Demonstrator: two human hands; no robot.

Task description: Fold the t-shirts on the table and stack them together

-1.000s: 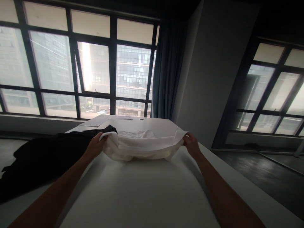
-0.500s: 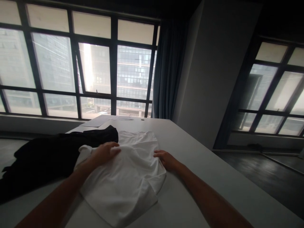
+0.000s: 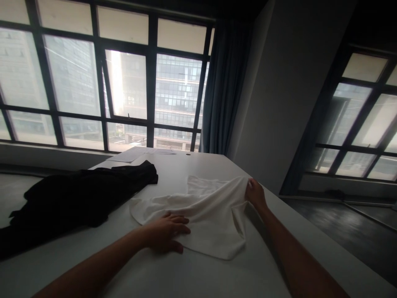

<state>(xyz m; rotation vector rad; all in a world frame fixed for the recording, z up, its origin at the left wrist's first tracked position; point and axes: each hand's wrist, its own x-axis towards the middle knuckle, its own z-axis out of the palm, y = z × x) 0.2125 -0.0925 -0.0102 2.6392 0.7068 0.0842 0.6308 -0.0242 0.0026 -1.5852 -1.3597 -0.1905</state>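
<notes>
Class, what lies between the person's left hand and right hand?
A creased white cloth lies between them in the head view: the left hand rests at its near edge, the right hand holds its right edge.

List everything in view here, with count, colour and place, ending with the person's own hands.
White cloth: 1, white, rumpled on the table
Black cloth: apparently 1, black, left side of the table
Table: 1, white, centre
Papers: count unclear, white, far left of the table
Round spot: 1, dark, far end of the table
Windows: 2 groups, dark frames, behind and at right
Curtain: at least 1, blue, beside the left windows
Pillar: 1, grey, between the windows
Left hand: 1, on the white cloth's near edge
Right hand: 1, gripping its right corner
</notes>
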